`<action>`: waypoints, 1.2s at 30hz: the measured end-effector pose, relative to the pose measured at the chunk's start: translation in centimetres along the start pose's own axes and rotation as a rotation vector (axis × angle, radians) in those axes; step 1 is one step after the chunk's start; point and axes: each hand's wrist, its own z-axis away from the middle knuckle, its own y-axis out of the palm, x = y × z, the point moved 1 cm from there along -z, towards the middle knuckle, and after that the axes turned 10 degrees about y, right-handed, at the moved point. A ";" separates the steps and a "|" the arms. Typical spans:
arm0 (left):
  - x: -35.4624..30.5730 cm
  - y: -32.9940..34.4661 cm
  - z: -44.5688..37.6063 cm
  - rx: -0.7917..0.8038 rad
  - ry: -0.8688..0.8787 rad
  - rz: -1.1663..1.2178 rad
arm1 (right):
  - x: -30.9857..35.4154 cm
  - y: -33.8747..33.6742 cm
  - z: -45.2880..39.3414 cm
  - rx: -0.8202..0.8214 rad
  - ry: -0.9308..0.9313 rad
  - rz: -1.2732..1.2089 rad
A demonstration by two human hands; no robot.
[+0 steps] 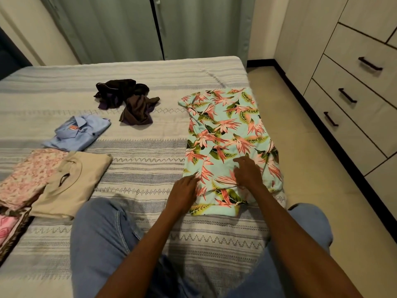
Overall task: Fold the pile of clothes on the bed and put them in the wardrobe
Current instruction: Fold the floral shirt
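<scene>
Across the wide bed with its grey-and-white striped woven cover (137,147), the clothes were laid out in separate groups, and the person's knees in blue jeans (101,237) were planted on its near part. Along the right wall, a cream unit of drawers with dark bar handles (352,97) was seen; whether it belonged to the wardrobe could not be told.

Close to the right edge of the bed, the turquoise garment printed with pink and green leaves (227,136) was spread lengthwise, partly folded, its right side lying at the very edge of the mattress. A slide of that side to the floor was judged the main risk, should the fabric be pushed outward during smoothing.

At the left, a beige folded top (77,179) was overlapped on a pink floral folded piece (28,175), with a light blue folded collared shirt (79,132) just behind. Farther back, a crumpled heap of dark brown and purple clothes (126,102) remained unfolded.

On the near end of the printed garment, the right hand (247,173) was pressed flat with fingers spread, while the left hand (182,192) was rested at its left edge, fingers straight; nothing was gripped by either. A crooked fold was judged likely if the wrinkles beneath the palms were left trapped.
</scene>
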 end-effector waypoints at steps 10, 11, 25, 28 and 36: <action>0.9 2.1 -0.6 0.291 -0.098 0.107 | 1.5 3.9 -3.3 0.130 -0.148 0.272; 1.1 2.1 -0.9 0.203 -0.082 0.062 | 1.5 4.1 -3.6 0.088 -0.158 0.285; 7.7 0.1 -13.8 -0.152 -0.148 -0.044 | 9.5 4.3 -13.9 0.028 -0.338 0.154; 11.3 -0.5 -17.9 -0.184 -0.230 0.075 | 10.9 3.7 -19.0 0.026 -0.309 0.076; 22.4 0.9 -30.6 -0.243 -0.387 0.220 | 15.2 6.0 -33.9 0.063 -0.334 0.044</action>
